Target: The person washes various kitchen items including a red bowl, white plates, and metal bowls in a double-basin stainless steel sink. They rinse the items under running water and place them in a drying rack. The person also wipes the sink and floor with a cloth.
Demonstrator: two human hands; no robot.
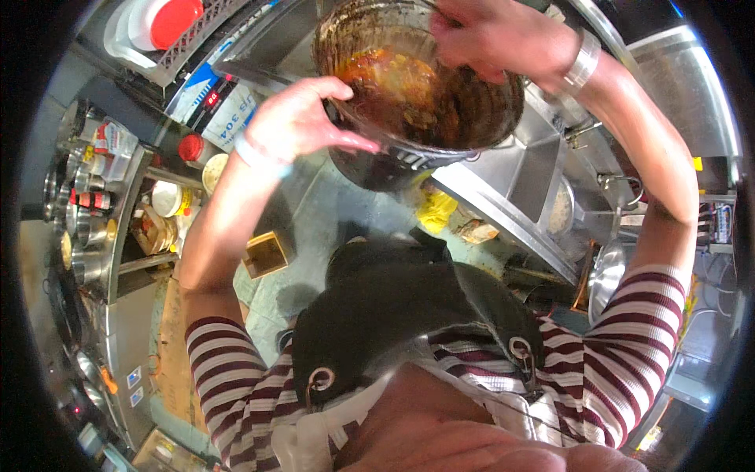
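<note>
A large, dark-stained metal pot [377, 35] is tilted so that its mouth faces me. Orange-brown greasy liquid and residue [395, 76] coat the inside. My left hand [301, 118] grips the near left side of the pot, thumb at the rim and fingers below. Over the right part of the mouth, my right hand [489, 41] is bent inward with curled fingers. Motion blurs it, and whatever it may hold is hidden.
Stainless steel sinks [531, 171] with taps line the right side. To the left stands a shelf [130, 218] with jars and metal containers. A yellow plastic bag [436, 206] and an open cardboard box [265, 255] are on the floor. A crate [177, 53] holds plastic tubs.
</note>
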